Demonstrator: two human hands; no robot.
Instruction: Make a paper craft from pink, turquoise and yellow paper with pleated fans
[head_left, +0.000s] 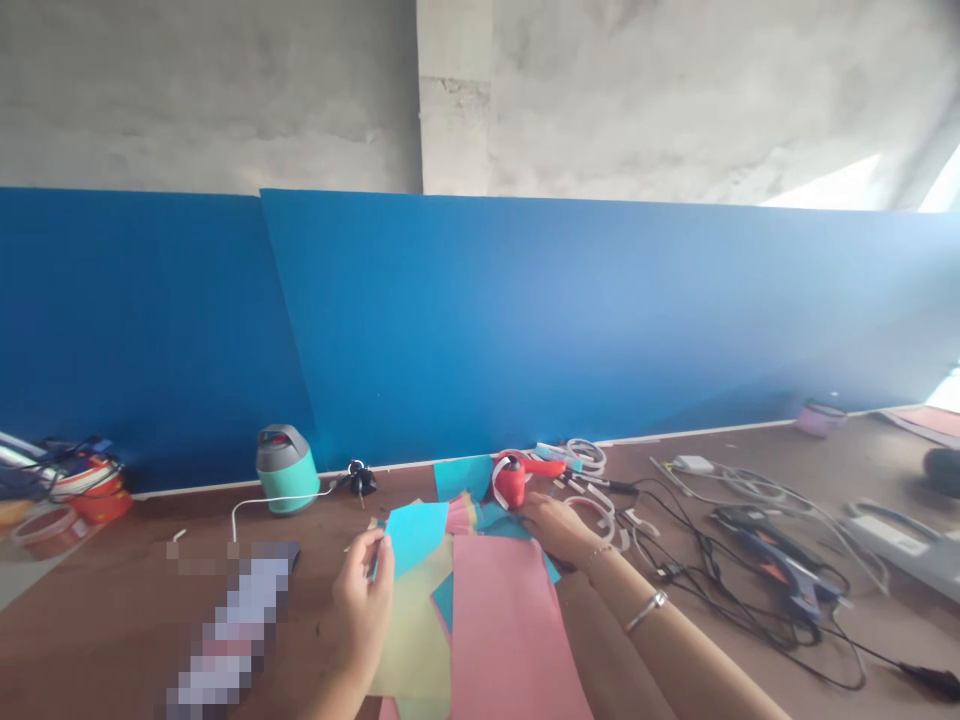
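Left grip [367,575]: pinching the left edge of a blue sheet [416,535] between thumb and fingers
Right grip [551,525]: lying just beside a red tool [511,485], fingers pointing toward it; whether it is grasping or only touching, cannot tell
Papers: blue sheet extending rightward from the left grip; yellow sheet [412,640] lying nearer than it; pink sheet [510,620] spreading between the grips; pleated piece [460,513] sitting beyond the pink sheet
Step in hand, by judgement: handling papers, left grip steadying the blue sheet, right grip attending to the far side
Next move, by judgement: calling for a light pinch on the left, sparing the thin paper from creasing, and a sure hold or clean release on the right
Table [112,620]: brown, carrying a canister [289,480] and keys [360,480] beyond and left of the left grip; cables [697,560] sprawling right of the right grip
Room: blue panel [525,330] standing beyond both grips, grey wall [225,90] rising behind it
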